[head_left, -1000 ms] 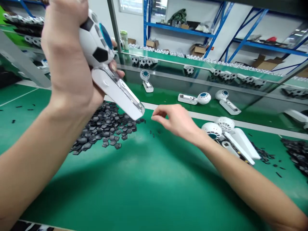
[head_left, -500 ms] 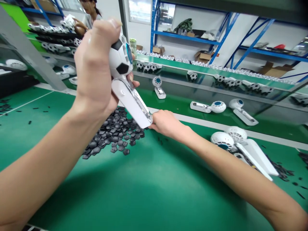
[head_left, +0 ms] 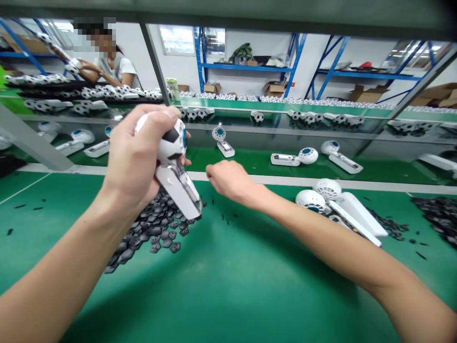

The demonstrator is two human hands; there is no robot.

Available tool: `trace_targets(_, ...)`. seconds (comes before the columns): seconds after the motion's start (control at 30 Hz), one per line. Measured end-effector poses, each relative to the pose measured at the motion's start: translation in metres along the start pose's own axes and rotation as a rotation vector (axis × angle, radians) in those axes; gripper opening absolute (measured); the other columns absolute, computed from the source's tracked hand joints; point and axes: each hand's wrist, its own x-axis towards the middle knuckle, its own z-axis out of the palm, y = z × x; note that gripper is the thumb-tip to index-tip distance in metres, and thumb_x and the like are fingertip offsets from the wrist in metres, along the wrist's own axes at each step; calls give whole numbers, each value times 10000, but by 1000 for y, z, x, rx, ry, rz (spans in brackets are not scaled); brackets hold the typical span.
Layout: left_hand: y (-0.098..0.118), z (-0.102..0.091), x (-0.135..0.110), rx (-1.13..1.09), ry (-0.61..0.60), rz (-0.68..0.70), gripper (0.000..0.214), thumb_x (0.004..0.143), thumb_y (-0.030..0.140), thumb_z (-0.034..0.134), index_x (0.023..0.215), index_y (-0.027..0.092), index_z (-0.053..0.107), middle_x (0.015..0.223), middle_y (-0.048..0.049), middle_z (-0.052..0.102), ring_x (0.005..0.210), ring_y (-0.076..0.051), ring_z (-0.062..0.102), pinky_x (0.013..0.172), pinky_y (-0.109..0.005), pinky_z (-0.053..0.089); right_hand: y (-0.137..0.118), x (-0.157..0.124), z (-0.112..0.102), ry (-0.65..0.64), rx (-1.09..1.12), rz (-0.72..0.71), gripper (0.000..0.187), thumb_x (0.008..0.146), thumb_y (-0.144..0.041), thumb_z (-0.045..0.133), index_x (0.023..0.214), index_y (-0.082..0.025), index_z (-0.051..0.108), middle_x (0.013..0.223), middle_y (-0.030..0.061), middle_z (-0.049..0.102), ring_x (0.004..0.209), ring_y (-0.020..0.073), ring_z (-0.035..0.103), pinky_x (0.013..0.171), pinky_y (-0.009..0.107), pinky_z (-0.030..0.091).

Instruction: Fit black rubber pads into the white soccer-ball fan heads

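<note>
My left hand is wrapped round the ball-shaped head of a white handheld fan with black football patches. The fan's handle slants down to the right, with its open side showing the inner parts. Just right of the handle and apart from it, my right hand is closed with fingers curled together; whatever they may hold is hidden. Under the fan lies a heap of black pentagon pieces on the green table. A few small dark bits are scattered below my right hand.
White fan bodies lie stacked at right, near more piles of black parts. Beyond the pale ledge, several open fans rest on a green belt. A co-worker handles a ball-headed piece at back left. A grey post stands left.
My right hand has come away from the lower end of the fan's handle, leaving a gap. My left hand and the fan sit lower in view, and the camera has shifted.
</note>
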Motion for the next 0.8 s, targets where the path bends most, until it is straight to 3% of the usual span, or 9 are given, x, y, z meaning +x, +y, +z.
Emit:
trace_targets(0.07, -9, 4, -6, -1, -21, -60, 193, 839, 346, 749, 879, 164, 703, 754, -28, 624, 543, -150, 550, 383, -287, 473, 17, -15, -12, 113, 71, 25, 292, 1079, -121, 491, 1200, -174, 751, 1188, 131, 810, 1087, 262, 758, 842, 317, 522)
trace_targets(0.13, -22, 9, -16, -3, -33, -84, 247, 846, 418, 744, 861, 173, 724, 784, -44, 652, 547, -165, 564, 370, -297, 467, 32, -34, -22, 229, 217, 31, 230, 1096, -168, 526, 1150, -188, 749, 1085, 69, 826, 982, 203, 769, 825, 288, 533)
trace_targets(0.2, -37, 14, -29, 29, -52, -50, 273, 885, 456, 720, 861, 185, 740, 819, -48, 666, 566, -172, 591, 392, -298, 469, 42, -55, -27, 385, 578, 30, 103, 1029, -179, 661, 964, -178, 742, 882, 26, 810, 800, 170, 763, 750, 270, 549)
trace_targets(0.27, -48, 18, -41, 76, -83, 0, 260, 935, 447, 697, 878, 200, 754, 838, -47, 681, 611, -171, 607, 457, -289, 474, 46, -73, -28, 489, 878, 18, 112, 966, -207, 756, 867, -181, 710, 783, 5, 782, 711, 164, 754, 670, 262, 563)
trace_targets(0.33, -53, 19, -50, 117, -105, 47, 252, 968, 436, 676, 896, 211, 762, 829, -46, 695, 637, -173, 606, 515, -293, 468, 46, -87, -26, 520, 1025, -16, 144, 948, -252, 791, 858, -188, 699, 767, -1, 776, 703, 168, 760, 634, 260, 578)
trace_targets(0.5, -50, 19, -54, 224, -141, 104, 260, 974, 428, 664, 896, 204, 769, 826, -46, 725, 681, -188, 618, 576, -303, 452, 44, -96, -20, 573, 1053, -101, 128, 961, -269, 789, 877, -199, 724, 933, 16, 809, 828, 167, 760, 691, 266, 616)
trace_targets(0.6, -52, 18, -52, 222, -142, 85, 280, 981, 460, 671, 913, 207, 771, 858, -41, 724, 696, -188, 615, 567, -294, 452, 47, -94, -17, 610, 970, -90, 122, 962, -262, 782, 870, -199, 733, 880, 0, 777, 787, 151, 723, 673, 257, 587)
trace_targets(0.67, -55, 16, -51, 201, -138, 63, 277, 986, 473, 676, 933, 220, 776, 880, -35, 713, 693, -180, 608, 552, -281, 458, 48, -92, -15, 603, 959, -88, 66, 983, -267, 755, 968, -203, 758, 839, -16, 747, 735, 138, 701, 679, 262, 587)
trace_targets(0.8, -55, 12, -48, 177, -151, 11, 268, 982, 469, 675, 939, 227, 781, 924, -41, 712, 696, -177, 610, 541, -263, 488, 48, -92, -15, 646, 962, -87, 129, 1006, -242, 714, 1101, -221, 798, 988, 10, 790, 829, 153, 736, 764, 286, 620)
